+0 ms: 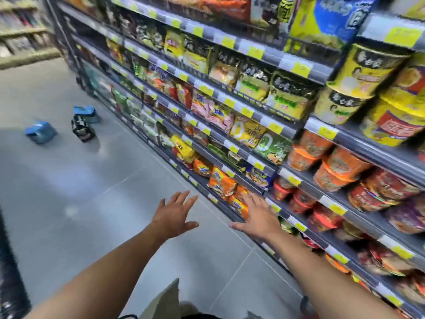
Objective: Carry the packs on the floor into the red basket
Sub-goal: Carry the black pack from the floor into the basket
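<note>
Supermarket aisle: a person's left hand (174, 215) and right hand (255, 215) stretch forward, fingers spread, holding nothing. Well ahead on the grey floor (69, 194) lie a blue pack (41, 132), a black pack (82, 128) and a second blue pack (87, 113), near the noodle shelves (264, 120).

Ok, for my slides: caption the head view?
Open left hand and right hand reach along the shelves; three packs lie on the floor ahead.

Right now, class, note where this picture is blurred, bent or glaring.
Head view, every remark: motion blur smears the packs on the floor and the price labels; the wide lens bows the shelves; pale glare lies on the floor; left hand and right hand look sharper.
</note>
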{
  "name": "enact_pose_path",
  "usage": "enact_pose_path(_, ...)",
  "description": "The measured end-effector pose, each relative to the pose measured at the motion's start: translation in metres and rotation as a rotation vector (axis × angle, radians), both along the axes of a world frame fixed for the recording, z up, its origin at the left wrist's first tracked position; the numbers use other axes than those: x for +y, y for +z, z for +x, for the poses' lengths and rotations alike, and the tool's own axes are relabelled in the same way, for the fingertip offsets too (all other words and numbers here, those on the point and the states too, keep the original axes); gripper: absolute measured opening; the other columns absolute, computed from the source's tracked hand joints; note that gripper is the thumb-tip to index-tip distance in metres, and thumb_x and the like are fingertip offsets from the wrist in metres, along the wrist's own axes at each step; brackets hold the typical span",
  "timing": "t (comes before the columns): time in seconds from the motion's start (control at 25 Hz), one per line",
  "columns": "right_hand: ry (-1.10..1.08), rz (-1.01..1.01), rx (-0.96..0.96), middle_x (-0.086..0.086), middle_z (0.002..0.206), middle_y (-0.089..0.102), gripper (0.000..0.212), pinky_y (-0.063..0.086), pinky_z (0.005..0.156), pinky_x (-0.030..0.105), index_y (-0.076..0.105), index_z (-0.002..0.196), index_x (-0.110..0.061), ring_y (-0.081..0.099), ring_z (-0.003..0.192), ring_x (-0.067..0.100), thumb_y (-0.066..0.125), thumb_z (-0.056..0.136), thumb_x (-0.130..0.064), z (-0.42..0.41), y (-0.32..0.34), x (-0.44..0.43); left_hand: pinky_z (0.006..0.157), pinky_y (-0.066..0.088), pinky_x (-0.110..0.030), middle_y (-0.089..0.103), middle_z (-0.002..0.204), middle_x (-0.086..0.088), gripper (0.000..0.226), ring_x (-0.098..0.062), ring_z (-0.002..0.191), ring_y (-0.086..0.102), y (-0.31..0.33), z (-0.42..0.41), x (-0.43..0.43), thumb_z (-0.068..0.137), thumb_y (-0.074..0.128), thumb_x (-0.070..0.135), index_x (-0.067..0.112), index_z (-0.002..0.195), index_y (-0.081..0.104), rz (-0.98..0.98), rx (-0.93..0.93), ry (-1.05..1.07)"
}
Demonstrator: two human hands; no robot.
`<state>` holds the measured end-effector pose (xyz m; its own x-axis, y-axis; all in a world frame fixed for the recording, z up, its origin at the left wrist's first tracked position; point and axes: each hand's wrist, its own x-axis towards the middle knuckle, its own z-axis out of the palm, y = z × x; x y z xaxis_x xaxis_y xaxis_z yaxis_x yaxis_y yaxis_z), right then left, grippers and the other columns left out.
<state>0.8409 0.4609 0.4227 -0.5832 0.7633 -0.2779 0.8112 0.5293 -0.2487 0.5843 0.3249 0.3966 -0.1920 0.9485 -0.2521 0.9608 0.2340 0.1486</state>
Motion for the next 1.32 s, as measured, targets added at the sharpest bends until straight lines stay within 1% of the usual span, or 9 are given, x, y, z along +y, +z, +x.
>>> enact_pose_path(0.12,0.112,-0.018,0.028,-0.006,0.168,0.012,0.120,0.025,0.119,0.056,0.010,0.160,-0.038,0.018,0.153,0.024,0.061,0.063,-0.087,-0.090,-0.002,-0.015,0.117,0.022,-0.058,0.005,0.168,0.005,0.088,-0.023,0.153,0.010,-0.006,-0.072,-0.048,0.088,0.049,0.072,0.039,0.158,0.007,-0.004,0.003,0.152)
enact_pose_path(0.24,0.198,-0.001,0.038,-0.004,0.167,0.016,0.122,0.025,0.120,0.052,0.016,0.159,-0.034,0.020,0.153,0.023,0.053,0.059,-0.091,-0.167,-0.004,-0.023,0.117,0.022,-0.059,0.005,0.168,0.003,0.086,-0.025,0.154,0.009,-0.011,-0.122,-0.085,0.091,0.047,0.070,0.037,0.158,0.005,-0.019,-0.013,0.301)
enact_pose_path(0.32,0.267,0.007,0.032,-0.004,0.167,0.018,0.123,0.027,0.120,0.052,0.017,0.159,-0.034,0.020,0.152,0.022,0.050,0.056,-0.093,-0.216,-0.006,-0.025,0.117,0.021,-0.058,0.003,0.168,0.004,0.086,-0.025,0.154,0.008,-0.015,-0.149,-0.107,0.091,0.047,0.069,0.036,0.159,0.005,-0.029,-0.032,0.402)
enact_pose_path(0.44,0.362,0.008,0.027,-0.006,0.166,0.018,0.119,0.028,0.118,0.053,0.019,0.158,-0.033,0.021,0.152,0.020,0.055,0.060,-0.089,-0.280,-0.013,-0.025,0.118,0.022,-0.057,0.002,0.168,0.004,0.086,-0.024,0.154,0.007,-0.019,-0.183,-0.127,0.092,0.047,0.068,0.035,0.159,0.005,-0.043,-0.039,0.507)
enact_pose_path(0.56,0.439,-0.001,0.039,-0.005,0.166,0.019,0.116,0.028,0.118,0.048,0.019,0.158,-0.031,0.021,0.152,0.020,0.061,0.065,-0.085,-0.343,-0.023,-0.019,0.117,0.024,-0.057,0.003,0.168,0.004,0.086,-0.024,0.154,0.008,-0.020,-0.228,-0.136,0.092,0.048,0.067,0.034,0.159,0.006,-0.050,-0.037,0.599)
enact_pose_path(0.72,0.528,-0.018,0.049,-0.005,0.166,0.020,0.115,0.031,0.116,0.049,0.018,0.158,-0.033,0.023,0.151,0.020,0.059,0.065,-0.086,-0.441,-0.034,0.006,0.116,0.027,-0.057,0.005,0.168,0.004,0.086,-0.024,0.153,0.011,-0.024,-0.305,-0.129,0.091,0.049,0.067,0.034,0.159,0.007,-0.078,-0.012,0.721)
enact_pose_path(0.88,0.607,-0.018,0.041,-0.003,0.164,0.023,0.114,0.034,0.115,0.051,0.020,0.157,-0.031,0.026,0.150,0.022,0.056,0.064,-0.087,-0.529,-0.032,0.046,0.114,0.030,-0.055,0.008,0.167,0.002,0.086,-0.024,0.152,0.014,-0.014,-0.378,-0.098,0.091,0.048,0.068,0.033,0.159,0.009,-0.085,-0.001,0.790)
enact_pose_path(1.12,0.721,-0.050,0.013,-0.004,0.166,0.019,0.110,0.029,0.117,0.055,0.017,0.159,-0.030,0.021,0.151,0.022,0.060,0.071,-0.081,-0.645,-0.027,0.082,0.114,0.031,-0.056,0.009,0.167,0.002,0.086,-0.024,0.152,0.014,-0.013,-0.463,-0.066,0.090,0.048,0.069,0.033,0.158,0.010,-0.082,-0.027,0.905)
enact_pose_path(1.32,0.782,-0.054,0.015,-0.004,0.166,0.018,0.109,0.027,0.117,0.053,0.016,0.159,-0.031,0.022,0.151,0.022,0.061,0.073,-0.080,-0.739,-0.026,0.100,0.115,0.031,-0.053,0.010,0.167,0.001,0.086,-0.025,0.152,0.016,-0.018,-0.544,-0.050,0.091,0.047,0.069,0.032,0.159,0.010,-0.044,-0.028,0.949)
